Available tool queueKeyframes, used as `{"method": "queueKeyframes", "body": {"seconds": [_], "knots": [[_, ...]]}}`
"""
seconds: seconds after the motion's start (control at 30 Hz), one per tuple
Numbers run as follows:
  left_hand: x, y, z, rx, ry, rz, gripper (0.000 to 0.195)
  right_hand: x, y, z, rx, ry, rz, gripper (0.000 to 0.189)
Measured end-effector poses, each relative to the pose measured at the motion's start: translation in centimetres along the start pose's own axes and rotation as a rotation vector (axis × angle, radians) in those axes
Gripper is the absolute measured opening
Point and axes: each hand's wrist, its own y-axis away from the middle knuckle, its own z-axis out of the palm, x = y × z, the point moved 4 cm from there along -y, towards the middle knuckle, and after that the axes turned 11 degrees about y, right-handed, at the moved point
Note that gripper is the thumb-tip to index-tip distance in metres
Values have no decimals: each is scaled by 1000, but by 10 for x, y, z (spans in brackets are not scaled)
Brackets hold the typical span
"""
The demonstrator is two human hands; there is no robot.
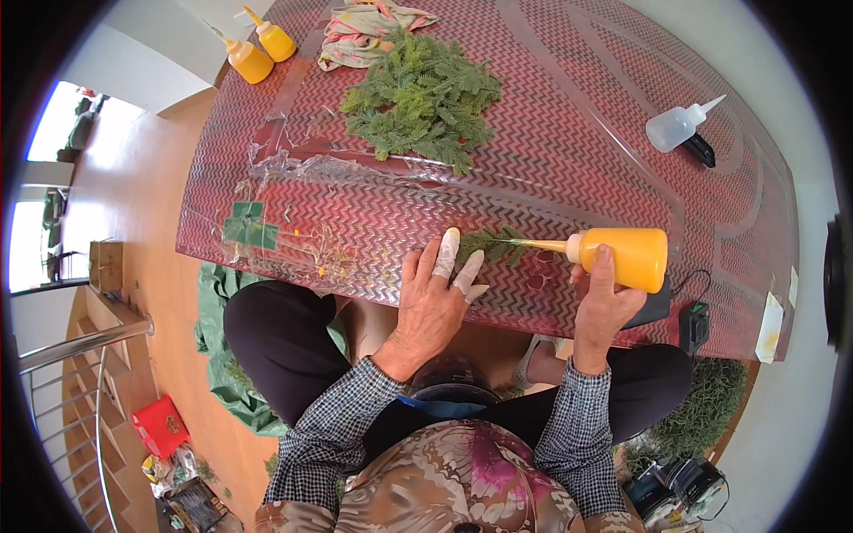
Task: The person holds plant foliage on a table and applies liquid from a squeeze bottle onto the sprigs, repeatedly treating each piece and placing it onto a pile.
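My right hand (605, 306) grips a squeeze bottle (626, 256) of yellow liquid, held sideways with its long nozzle pointing left. The nozzle's thin tip lies over a green needle-leaf sprig (490, 246); whether it touches the leaves I cannot tell. At the sprig's left end is my left hand (433, 300), with white coverings on some fingers and the end of the sprig between them. Farther back on the table, a pile of similar green sprigs (423, 100) lies in front of a crumpled patterned cloth (366, 30).
Two more yellow squeeze bottles (250, 61) stand at the table's back left. A translucent bottle (673, 128) rests on a black object at the right. Torn plastic film (300, 166) and green tape (250, 226) mark the zigzag-patterned tabletop (566, 186). A black corded device (694, 326) sits near the front edge.
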Motion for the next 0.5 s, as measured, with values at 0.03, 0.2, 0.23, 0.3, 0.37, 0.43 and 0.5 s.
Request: {"method": "queueKeyframes", "body": {"seconds": [0.03, 0.2, 0.23, 0.3, 0.37, 0.43, 0.5], "knots": [[0, 0, 0, 1, 3, -4, 48, 0, 0, -1, 3, -5, 6, 17], [-1, -2, 2, 18, -12, 15, 48, -5, 12, 14, -48, 16, -84, 19], [-1, -2, 1, 17, -13, 15, 48, -4, 12, 14, -48, 15, -83, 19], [0, -4, -1, 18, -14, 15, 47, -2, 11, 10, -25, 66, -112, 20], [1, -6, -3, 20, -13, 14, 47, -1, 10, 6, -2, 118, -142, 20], [0, -5, -3, 20, -12, 12, 46, -3, 9, 3, 12, 110, -115, 20], [-1, -5, -3, 19, -11, 9, 46, -6, 8, 0, 41, 92, -59, 21]]}}
